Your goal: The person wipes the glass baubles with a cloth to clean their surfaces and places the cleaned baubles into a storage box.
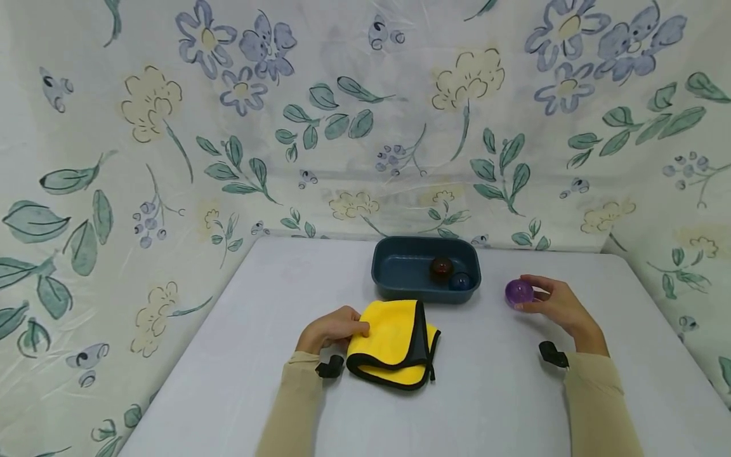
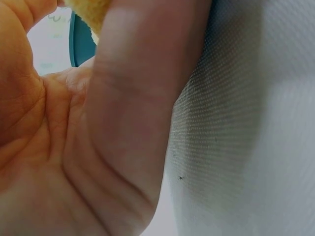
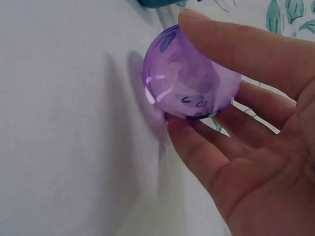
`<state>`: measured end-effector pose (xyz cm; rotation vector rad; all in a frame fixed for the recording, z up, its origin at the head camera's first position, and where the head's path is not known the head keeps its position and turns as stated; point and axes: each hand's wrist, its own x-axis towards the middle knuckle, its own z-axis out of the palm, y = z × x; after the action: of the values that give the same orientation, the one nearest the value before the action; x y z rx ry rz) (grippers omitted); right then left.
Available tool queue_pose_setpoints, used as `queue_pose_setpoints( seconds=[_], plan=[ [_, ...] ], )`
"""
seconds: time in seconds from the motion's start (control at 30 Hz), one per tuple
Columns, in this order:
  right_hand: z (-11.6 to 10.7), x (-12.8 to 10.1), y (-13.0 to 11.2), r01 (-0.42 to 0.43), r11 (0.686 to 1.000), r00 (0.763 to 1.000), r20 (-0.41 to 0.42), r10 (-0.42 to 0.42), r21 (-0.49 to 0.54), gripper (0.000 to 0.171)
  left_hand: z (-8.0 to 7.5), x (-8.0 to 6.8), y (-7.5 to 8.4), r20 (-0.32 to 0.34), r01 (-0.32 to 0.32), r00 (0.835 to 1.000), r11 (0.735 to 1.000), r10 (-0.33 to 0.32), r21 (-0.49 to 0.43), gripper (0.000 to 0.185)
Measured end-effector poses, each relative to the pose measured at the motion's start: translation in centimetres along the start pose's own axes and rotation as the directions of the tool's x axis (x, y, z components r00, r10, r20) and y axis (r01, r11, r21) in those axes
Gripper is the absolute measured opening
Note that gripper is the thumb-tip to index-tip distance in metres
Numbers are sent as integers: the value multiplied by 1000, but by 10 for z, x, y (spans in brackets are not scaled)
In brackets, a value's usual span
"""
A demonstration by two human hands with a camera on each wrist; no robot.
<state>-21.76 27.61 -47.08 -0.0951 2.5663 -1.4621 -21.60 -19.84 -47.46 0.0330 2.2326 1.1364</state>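
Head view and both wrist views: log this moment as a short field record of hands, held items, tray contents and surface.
left hand: rests on the left edge of the folded yellow cloth, fingers curled over its edge
right hand: fingers pinch the purple ball, which sits on the table
tray: dark blue, holds a dark red ball and a blue ball
surface: grey table
backdrop: floral sheet
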Motion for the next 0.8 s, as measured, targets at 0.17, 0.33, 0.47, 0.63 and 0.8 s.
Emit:
queue_pose_setpoints(
  seconds=[0.17,0.33,0.47,0.63,0.8],
  plan=[
    [1,2,5,7,1000,1000,-30,-7,-16,81,-1,0,0,2,7,1000,1000,-7,3,33],
    [4,2,8,5,1000,999,-49,-6,-22,79,-1,-1,2,15,7,1000,1000,-7,-2,33],
    [5,3,7,10,1000,998,-63,-11,-28,78,-3,-3,3,38,-8,999,1000,9,-15,31],
    [5,3,7,-14,1000,997,-74,12,-24,79,-4,-3,2,83,-23,996,998,28,-61,21],
    [6,3,8,-31,1000,996,-80,31,1,80,-5,-1,0,123,-71,989,994,81,-82,33]
  ],
)
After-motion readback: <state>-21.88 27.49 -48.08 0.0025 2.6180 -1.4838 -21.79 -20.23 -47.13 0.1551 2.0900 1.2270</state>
